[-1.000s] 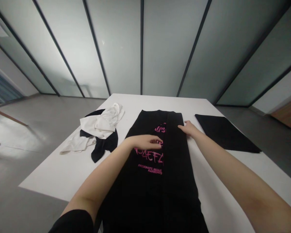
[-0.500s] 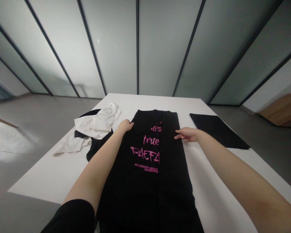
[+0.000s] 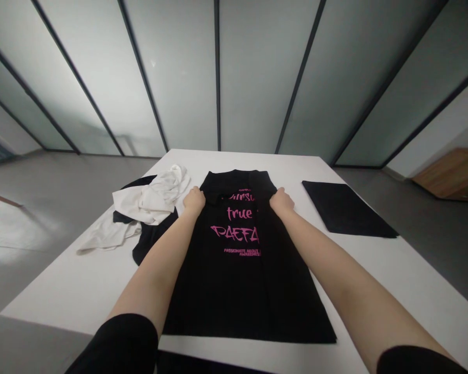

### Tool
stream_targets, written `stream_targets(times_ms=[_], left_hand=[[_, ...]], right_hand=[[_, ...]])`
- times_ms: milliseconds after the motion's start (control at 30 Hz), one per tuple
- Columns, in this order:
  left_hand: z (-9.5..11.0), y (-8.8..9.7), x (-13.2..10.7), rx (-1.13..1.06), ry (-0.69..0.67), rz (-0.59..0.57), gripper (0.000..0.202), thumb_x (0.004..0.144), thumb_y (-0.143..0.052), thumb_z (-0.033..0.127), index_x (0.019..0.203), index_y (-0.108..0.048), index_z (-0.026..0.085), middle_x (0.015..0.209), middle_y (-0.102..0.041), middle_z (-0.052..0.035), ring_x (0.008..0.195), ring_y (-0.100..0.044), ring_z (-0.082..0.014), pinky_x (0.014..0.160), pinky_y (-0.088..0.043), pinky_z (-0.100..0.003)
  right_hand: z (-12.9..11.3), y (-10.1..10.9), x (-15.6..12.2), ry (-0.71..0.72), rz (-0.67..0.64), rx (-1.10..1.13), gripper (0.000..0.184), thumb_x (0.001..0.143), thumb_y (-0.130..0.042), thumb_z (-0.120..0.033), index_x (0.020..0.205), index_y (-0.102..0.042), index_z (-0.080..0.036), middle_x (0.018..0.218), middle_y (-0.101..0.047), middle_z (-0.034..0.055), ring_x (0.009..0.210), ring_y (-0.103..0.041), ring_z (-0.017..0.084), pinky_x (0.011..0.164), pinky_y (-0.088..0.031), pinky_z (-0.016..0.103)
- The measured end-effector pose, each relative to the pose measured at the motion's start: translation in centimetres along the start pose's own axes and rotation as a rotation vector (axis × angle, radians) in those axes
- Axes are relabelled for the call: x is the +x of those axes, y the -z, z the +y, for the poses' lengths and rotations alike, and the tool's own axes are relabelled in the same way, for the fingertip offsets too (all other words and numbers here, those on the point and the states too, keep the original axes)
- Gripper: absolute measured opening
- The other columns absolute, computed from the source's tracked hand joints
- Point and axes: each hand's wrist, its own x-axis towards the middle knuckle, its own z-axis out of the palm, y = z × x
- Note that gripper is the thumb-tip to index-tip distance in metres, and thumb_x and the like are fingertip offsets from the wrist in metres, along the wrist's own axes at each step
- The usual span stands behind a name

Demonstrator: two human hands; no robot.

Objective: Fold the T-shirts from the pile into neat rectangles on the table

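Note:
A black T-shirt (image 3: 234, 270) with a pink printed slogan lies flat on the white table (image 3: 62, 296), its sides narrowed toward the collar. My left hand (image 3: 194, 201) and my right hand (image 3: 281, 201) rest at the two shoulders of the shirt, fingers bunched on the black cloth. Its bottom hem lies near the table's near edge. Part of the print is hidden along a vertical fold.
A tangled heap of white and black clothes (image 3: 144, 205) lies just left of the shirt. A flat folded black garment (image 3: 347, 210) sits to the right. The floor lies beyond the table edges, and frosted glass panels stand behind.
Both hands have moved to the shirt's shoulders and closed on the cloth. The shirt's collar end looks narrower, and its bottom hem has come into view as the view has shifted.

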Motion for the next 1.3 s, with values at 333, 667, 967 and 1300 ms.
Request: stream_targets(times_ms=[333,667,967,1300], left_hand=[[-0.5,-0.5,-1.8,-0.016,-0.245,0.214,0.033,0.105,-0.052,0.036,0.129,-0.065,0.018,0.140,-0.063,-0.0202,0.133,-0.058,-0.0350,0.110,-0.048,-0.046],[-0.4,-0.8,-5.8,0.057,-0.500,-0.214,0.073,0.106,-0.046,0.061,0.171,-0.036,0.027,0.179,-0.030,-0.0131,0.166,-0.021,-0.0373,0.133,-0.013,-0.058],[-0.6,-0.5,-6.0,0.047,-0.466,-0.229,0.075,0.107,-0.041,0.064,0.172,-0.035,0.027,0.179,-0.028,-0.0145,0.166,-0.019,-0.0408,0.131,-0.016,-0.060],[-1.5,2.6,-5.6,0.086,-0.098,-0.139,0.071,0.106,-0.048,0.047,0.161,-0.035,0.004,0.145,-0.061,-0.0341,0.135,-0.062,-0.0430,0.109,-0.049,-0.049]], right_hand=[[-0.7,-3.5,-2.4,0.367,0.301,-0.091,0.050,0.109,-0.044,-0.030,0.156,-0.056,-0.017,0.164,-0.047,0.0223,0.150,-0.041,0.040,0.121,-0.030,0.057],[2.0,-2.1,-8.5,0.687,-0.199,-0.233,0.076,0.110,-0.035,-0.062,0.173,-0.032,-0.018,0.181,-0.023,0.0144,0.166,-0.018,0.040,0.133,-0.016,0.057],[5.6,0.0,-17.6,0.965,-0.381,-0.194,0.076,0.109,-0.039,-0.065,0.173,-0.035,-0.024,0.180,-0.022,0.0083,0.168,-0.010,0.038,0.135,-0.010,0.062],[11.3,1.7,-15.9,0.404,-0.009,0.066,0.059,0.108,-0.044,-0.038,0.161,-0.049,-0.012,0.150,-0.061,0.0262,0.142,-0.058,0.039,0.119,-0.045,0.056]])
